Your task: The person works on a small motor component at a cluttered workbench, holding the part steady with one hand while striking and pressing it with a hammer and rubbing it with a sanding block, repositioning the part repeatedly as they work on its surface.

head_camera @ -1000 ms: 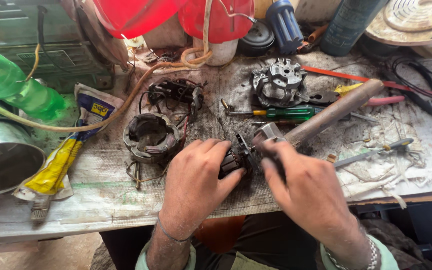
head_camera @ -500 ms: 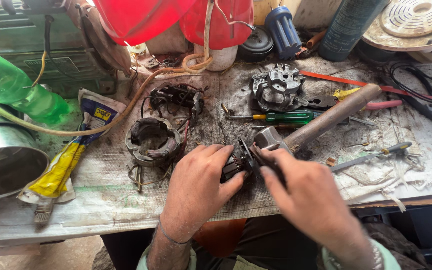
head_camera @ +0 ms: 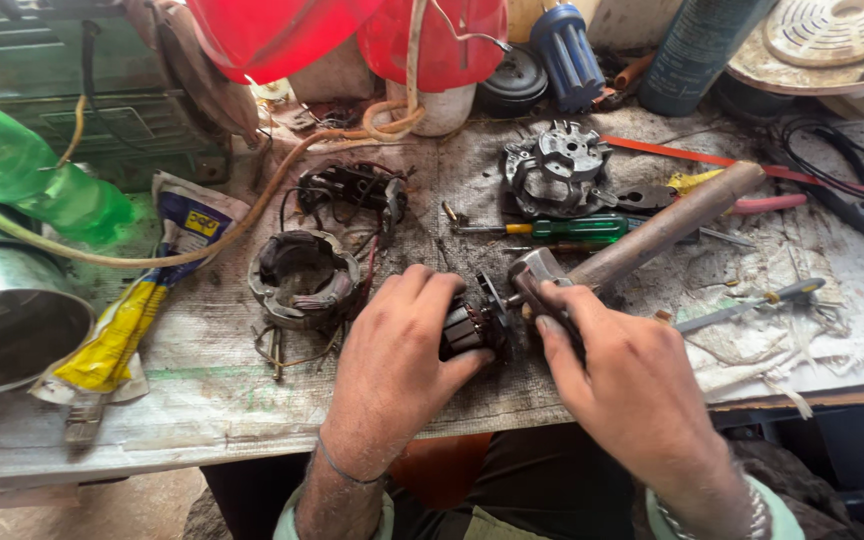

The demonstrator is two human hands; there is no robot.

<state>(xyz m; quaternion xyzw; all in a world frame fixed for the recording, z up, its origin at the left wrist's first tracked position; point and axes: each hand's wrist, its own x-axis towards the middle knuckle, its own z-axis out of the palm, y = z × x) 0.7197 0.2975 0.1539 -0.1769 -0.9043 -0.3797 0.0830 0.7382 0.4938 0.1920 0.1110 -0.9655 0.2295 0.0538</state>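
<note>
Near the front edge of the worn grey workbench (head_camera: 202,400), the left hand (head_camera: 392,355) curls its fingers around a small dark motor armature with copper segments (head_camera: 470,326), most of it hidden under the palm. The right hand (head_camera: 624,375) pinches the armature's right end, its fingertips concealing the shaft. Just behind lies a wooden-handled hammer (head_camera: 652,232). A round coil-wound stator (head_camera: 304,278) sits to the left.
</note>
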